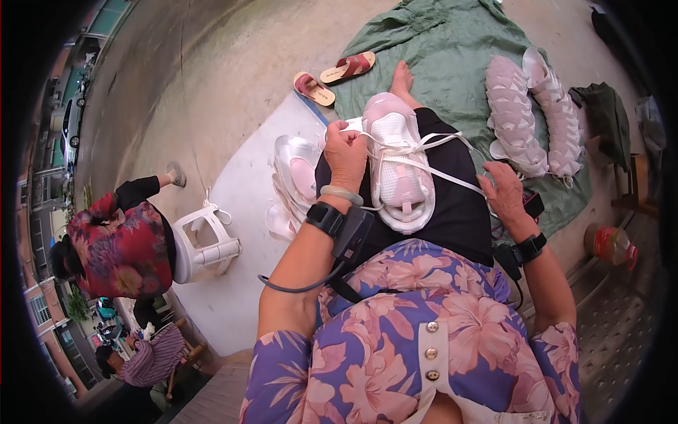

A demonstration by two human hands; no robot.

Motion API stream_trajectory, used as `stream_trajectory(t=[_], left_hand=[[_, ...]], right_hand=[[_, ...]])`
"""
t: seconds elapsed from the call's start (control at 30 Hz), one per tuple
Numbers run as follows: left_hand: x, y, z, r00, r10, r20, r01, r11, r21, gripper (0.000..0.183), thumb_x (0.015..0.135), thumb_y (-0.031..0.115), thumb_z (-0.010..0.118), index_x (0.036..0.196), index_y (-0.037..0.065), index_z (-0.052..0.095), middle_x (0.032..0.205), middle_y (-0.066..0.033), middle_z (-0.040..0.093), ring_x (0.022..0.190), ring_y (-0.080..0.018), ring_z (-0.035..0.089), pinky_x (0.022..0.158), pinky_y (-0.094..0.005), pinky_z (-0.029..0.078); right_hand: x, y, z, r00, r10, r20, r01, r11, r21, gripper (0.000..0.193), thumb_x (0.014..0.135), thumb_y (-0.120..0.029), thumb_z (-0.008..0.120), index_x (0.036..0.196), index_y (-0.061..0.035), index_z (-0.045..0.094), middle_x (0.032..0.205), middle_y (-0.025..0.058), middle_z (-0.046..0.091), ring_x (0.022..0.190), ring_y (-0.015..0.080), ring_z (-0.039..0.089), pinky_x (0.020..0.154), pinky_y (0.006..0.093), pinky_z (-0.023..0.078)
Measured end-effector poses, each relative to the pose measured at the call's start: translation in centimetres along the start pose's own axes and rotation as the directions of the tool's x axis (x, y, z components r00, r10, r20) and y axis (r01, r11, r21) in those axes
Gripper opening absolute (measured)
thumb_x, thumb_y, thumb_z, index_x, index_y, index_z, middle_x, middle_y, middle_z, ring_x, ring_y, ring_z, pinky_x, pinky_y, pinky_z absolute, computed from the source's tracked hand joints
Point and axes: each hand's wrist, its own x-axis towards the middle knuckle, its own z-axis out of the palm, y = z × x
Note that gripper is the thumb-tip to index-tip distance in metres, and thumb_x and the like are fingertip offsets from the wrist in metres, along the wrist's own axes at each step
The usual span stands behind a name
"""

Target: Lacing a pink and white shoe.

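A pink and white sneaker (402, 177) rests on my black-trousered lap, with white shoelaces (417, 150) crossing over its top and trailing to both sides. At the shoe's left side, my left hand (346, 159) has thumb and fingers pinched together on a lace. Off to the right, my right hand (503, 192) is bent, its thumb and fingertips at the end of a shoelace that stretches over from the shoe. Both wrists carry black strapped devices. Beside my left leg stand several white and pink shoes (296, 169), partly hidden by my arm.
Two long rows of nested pink shoes (514, 116) lie on a green cloth (431, 42) at right. Red sandals (349, 67) sit at its edge. A white stool (205, 244) and a seated person (127, 247) are left; a plastic bottle (607, 244) stands right.
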Motion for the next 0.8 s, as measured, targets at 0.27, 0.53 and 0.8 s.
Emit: stream_trajectory(t=[0.27, 0.53, 0.8], left_hand=[[0.4, 3.7, -2.4, 0.895, -0.214, 0.390, 0.363, 0.859, -0.362, 0.024, 0.078, 0.004, 0.056, 0.101, -0.004, 0.056, 0.073, -0.0038, 0.060, 0.056, -0.0083, 0.051, 0.059, -0.0200, 0.045], [0.1, 3.3, -1.8, 0.898, -0.216, 0.383, 0.356, 0.868, -0.346, 0.020, 0.085, 0.011, 0.051, 0.096, -0.003, 0.060, 0.069, -0.0040, 0.060, 0.057, -0.0098, 0.054, 0.060, -0.0208, 0.045], [0.2, 1.2, -1.8, 0.846, -0.357, 0.396, 0.424, 0.901, -0.094, 0.017, 0.082, 0.017, 0.056, 0.081, 0.001, 0.060, 0.064, -0.0062, 0.060, 0.043, -0.0098, 0.054, 0.034, -0.0186, 0.039]], right_hand=[[3.9, -6.8, 2.9, 0.971, -0.232, 0.062, 0.210, 0.944, 0.255, 0.026, 0.072, -0.008, 0.064, 0.097, -0.0042, 0.057, 0.078, 0.0086, 0.058, 0.072, 0.0267, 0.056, 0.068, 0.0374, 0.043], [4.4, -6.8, 0.5, 0.992, -0.108, 0.073, 0.073, 0.924, 0.375, 0.011, 0.076, -0.005, 0.060, 0.087, -0.0045, 0.058, 0.073, 0.0108, 0.055, 0.063, 0.0287, 0.055, 0.056, 0.0360, 0.043], [-1.0, -2.2, -1.7, 0.989, 0.110, 0.100, -0.136, 0.942, 0.306, 0.004, 0.082, -0.005, 0.056, 0.081, -0.0015, 0.058, 0.065, 0.0099, 0.051, 0.057, 0.0239, 0.051, 0.053, 0.0312, 0.040]])
